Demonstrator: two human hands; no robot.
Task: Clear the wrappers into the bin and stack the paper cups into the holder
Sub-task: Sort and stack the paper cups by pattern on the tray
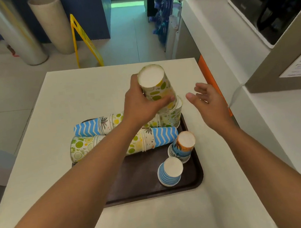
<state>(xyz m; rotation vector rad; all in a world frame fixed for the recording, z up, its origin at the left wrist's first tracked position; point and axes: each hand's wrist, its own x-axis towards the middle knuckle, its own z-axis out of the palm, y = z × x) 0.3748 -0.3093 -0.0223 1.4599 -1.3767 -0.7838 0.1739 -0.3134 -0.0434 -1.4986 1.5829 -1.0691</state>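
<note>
The upside-down citrus-print cup point(156, 86) sits tilted on top of a short stack of like cups point(170, 115) at the far right corner of the brown tray point(145, 175). It leans away from upright, so the likeliest slip is the cup seating crooked and jamming on the one beneath, or the whole stack tipping off the tray edge onto the bench point(79, 96) (a sideways push would be enough).

The left hand point(139, 104) grips the cup's wall, thumb across the near side, fingers wrapped behind. The right hand point(206, 99) hovers just beside the stack, fingers spread and holding nothing, not touching it.

Two lying rows of nested cups point(92, 142) could roll if bumped by the forearm crossing them. Two single cups point(184, 143) stand inverted nearer. I see no holder, bin or wrappers.
</note>
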